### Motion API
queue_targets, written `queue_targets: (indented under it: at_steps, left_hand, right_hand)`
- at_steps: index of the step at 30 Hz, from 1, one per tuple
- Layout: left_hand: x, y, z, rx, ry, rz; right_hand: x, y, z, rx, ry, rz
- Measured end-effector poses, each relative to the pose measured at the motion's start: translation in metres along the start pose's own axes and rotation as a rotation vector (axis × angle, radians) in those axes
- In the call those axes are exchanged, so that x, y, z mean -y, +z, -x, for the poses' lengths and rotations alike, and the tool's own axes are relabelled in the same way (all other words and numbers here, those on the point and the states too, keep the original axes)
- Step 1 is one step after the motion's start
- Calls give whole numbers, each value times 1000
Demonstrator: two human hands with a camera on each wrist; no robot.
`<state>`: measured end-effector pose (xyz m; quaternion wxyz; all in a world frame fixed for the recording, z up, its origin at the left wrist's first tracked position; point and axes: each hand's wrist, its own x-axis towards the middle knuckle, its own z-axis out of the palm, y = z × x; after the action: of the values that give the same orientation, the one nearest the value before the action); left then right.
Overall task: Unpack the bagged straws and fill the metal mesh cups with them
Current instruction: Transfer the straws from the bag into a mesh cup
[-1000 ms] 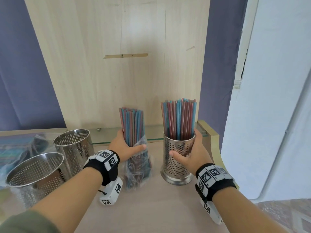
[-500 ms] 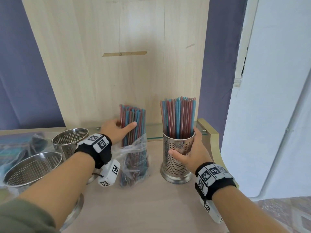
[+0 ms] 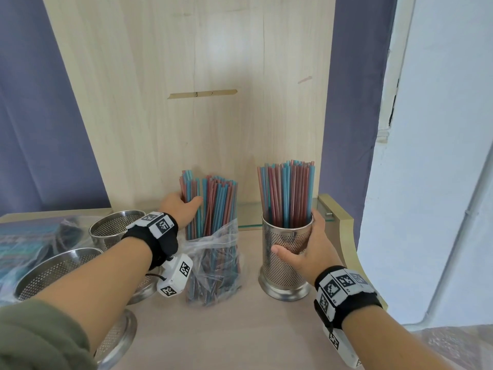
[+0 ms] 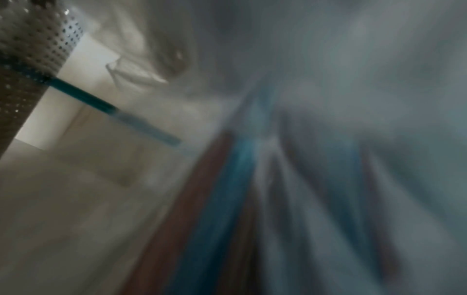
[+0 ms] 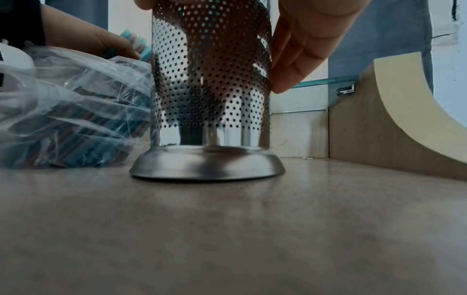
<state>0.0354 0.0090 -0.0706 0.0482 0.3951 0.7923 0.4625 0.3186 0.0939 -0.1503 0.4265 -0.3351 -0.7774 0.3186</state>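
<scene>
Straws (image 3: 210,206) in red and blue stand upright in a clear plastic bag (image 3: 213,263) near the middle of the pale wooden surface (image 3: 240,337), their upper halves poking out of the bag's open, crumpled mouth. The left hand (image 3: 178,212) has its grip around the left part of this bundle above the bag, thumb across the front of a few straws and fingers behind them, where they cannot be seen. A few straws on that side stand higher than the rest. The left wrist view is badly blurred and shows only streaks of red and blue behind plastic, plus a patch of perforated metal at its left edge.

Just to the right of the bag stands a tall perforated metal cup (image 3: 286,252) on a flared base, packed with more upright red and blue straws (image 3: 286,193). The right hand (image 3: 306,249) wraps its grip round the cup's wall, thumb at the front and fingers (image 5: 293,65) curled round the far side. The right wrist view shows the cup's base flat on the surface, the bag beside it.

On the left, two more perforated cups (image 3: 114,228) (image 3: 53,273) stand near each other with nothing visible inside, partly hidden by the left forearm. Further left lies another bag of straws (image 3: 24,241). A wooden panel (image 3: 186,102) rises behind everything.
</scene>
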Motion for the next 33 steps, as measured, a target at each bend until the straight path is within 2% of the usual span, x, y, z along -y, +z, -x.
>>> queue_targets:
  at_steps: [14, 33]
  left_hand:
    - [-30, -18, -8, -255, 180, 227]
    - [-80, -97, -17, -519, 320, 506]
  right_hand:
    - [-1, 0, -1, 1, -2, -19]
    - [-2, 1, -2, 20, 4, -38]
